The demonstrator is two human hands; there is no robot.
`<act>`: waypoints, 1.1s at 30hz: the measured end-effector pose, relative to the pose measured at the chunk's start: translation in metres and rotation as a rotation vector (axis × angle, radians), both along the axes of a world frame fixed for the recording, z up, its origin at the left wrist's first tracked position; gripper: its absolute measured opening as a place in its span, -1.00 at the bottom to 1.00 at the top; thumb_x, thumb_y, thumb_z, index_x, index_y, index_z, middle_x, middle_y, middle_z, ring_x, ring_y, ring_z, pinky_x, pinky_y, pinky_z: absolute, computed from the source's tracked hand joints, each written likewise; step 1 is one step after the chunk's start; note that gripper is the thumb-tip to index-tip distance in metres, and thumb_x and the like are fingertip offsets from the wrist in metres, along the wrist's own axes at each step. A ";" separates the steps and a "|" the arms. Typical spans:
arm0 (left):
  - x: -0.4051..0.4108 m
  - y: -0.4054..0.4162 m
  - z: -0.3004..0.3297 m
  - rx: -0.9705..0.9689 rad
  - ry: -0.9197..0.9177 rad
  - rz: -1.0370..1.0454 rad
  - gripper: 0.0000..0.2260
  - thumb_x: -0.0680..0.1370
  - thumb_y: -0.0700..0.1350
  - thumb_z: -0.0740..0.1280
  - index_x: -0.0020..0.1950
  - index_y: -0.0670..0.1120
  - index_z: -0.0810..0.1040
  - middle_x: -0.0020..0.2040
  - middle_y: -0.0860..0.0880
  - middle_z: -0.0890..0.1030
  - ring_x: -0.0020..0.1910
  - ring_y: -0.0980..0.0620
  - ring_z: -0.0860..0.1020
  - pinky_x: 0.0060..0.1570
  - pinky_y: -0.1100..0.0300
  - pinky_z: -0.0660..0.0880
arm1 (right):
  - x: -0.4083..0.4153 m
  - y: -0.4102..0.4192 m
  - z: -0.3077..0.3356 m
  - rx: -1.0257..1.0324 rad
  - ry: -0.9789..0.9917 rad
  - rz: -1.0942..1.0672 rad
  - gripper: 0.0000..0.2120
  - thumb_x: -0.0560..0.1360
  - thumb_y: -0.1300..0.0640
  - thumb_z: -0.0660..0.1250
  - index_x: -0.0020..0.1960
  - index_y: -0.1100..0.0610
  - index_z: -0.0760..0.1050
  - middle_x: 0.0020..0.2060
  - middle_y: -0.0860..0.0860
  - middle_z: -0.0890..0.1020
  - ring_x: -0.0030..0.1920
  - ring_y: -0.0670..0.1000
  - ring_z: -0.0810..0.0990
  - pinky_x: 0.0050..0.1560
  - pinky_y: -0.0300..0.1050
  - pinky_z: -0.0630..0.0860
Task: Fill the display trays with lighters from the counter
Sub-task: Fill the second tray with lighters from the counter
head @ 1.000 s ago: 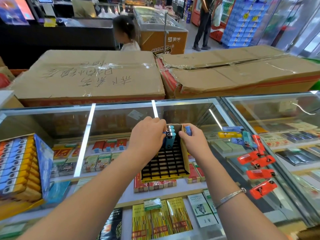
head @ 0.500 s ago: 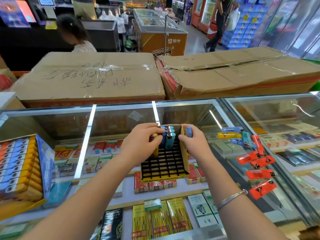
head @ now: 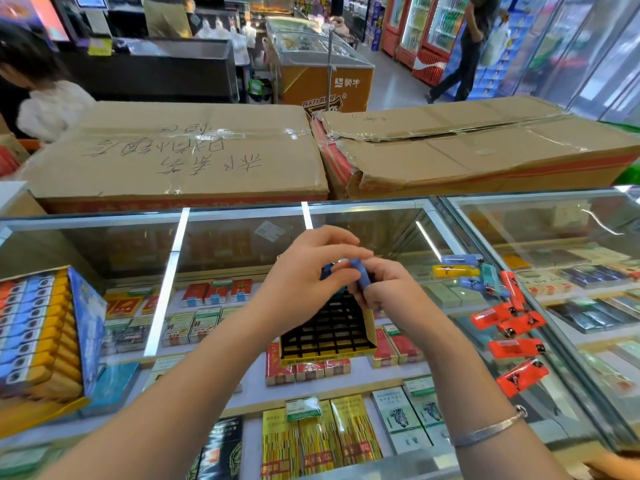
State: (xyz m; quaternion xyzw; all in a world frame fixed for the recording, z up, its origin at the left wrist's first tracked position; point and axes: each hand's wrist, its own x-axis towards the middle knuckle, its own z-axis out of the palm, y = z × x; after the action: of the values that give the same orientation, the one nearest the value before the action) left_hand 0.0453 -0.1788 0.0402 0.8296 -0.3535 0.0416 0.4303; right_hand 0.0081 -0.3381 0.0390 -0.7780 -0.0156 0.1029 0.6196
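A black grid display tray (head: 329,336) with a yellow cardboard rim lies on the glass counter, and its near slots hold nothing. Above its far end, my right hand (head: 389,292) grips a blue lighter (head: 360,277). My left hand (head: 301,275) reaches across, its thumb and fingertips pinching that lighter's upper end. Both hands hide the tray's far rows. Loose lighters lie on the glass to the right: blue (head: 460,259), yellow (head: 453,270), teal (head: 490,275) and several red ones (head: 512,348).
A full tray of orange, blue and yellow lighters (head: 34,334) stands at the left on the counter. Two big cardboard boxes (head: 180,161) sit behind the glass counter (head: 242,237). A child stands at the far left and a person walks at the back right.
Both hands lifted from the tray's far end. My left hand let go of the lighters standing there and moved onto the blue lighter in my right hand.
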 end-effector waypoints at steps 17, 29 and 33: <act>0.011 0.021 -0.006 -0.028 0.061 0.221 -0.88 0.48 -0.11 0.40 -0.01 0.05 0.60 -0.14 0.18 0.55 -0.17 0.17 0.51 -0.19 0.28 0.49 | 0.019 -0.004 -0.026 -0.059 -0.153 -0.405 -0.59 0.43 0.38 0.23 0.14 -0.04 0.49 0.04 -0.11 0.53 0.11 -0.04 0.48 0.05 -0.12 0.49; 0.005 0.002 -0.023 0.265 -0.213 0.308 -0.81 0.52 -0.16 0.31 0.11 -0.07 0.61 0.03 0.01 0.58 -0.03 0.05 0.51 -0.20 0.27 0.41 | 0.026 0.003 -0.047 -0.018 -0.018 -0.315 -0.40 0.44 0.49 0.14 0.31 -0.08 0.36 0.04 -0.10 0.48 0.01 -0.16 0.49 -0.33 -0.41 0.51; 0.006 -0.006 -0.028 0.312 -0.232 0.350 -0.81 0.53 -0.13 0.30 0.10 -0.10 0.60 0.02 -0.01 0.55 -0.04 0.05 0.45 -0.21 0.27 0.37 | 0.026 0.003 -0.048 -0.005 -0.019 -0.326 -0.38 0.43 0.50 0.12 0.31 -0.08 0.36 0.09 -0.06 0.48 0.02 -0.14 0.49 -0.31 -0.39 0.52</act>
State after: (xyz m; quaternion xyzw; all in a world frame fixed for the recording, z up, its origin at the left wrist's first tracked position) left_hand 0.0517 -0.1848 0.0126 0.9240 -0.2537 0.1554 0.2401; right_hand 0.0344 -0.3353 -0.0091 -0.7727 0.1052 -0.0063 0.6260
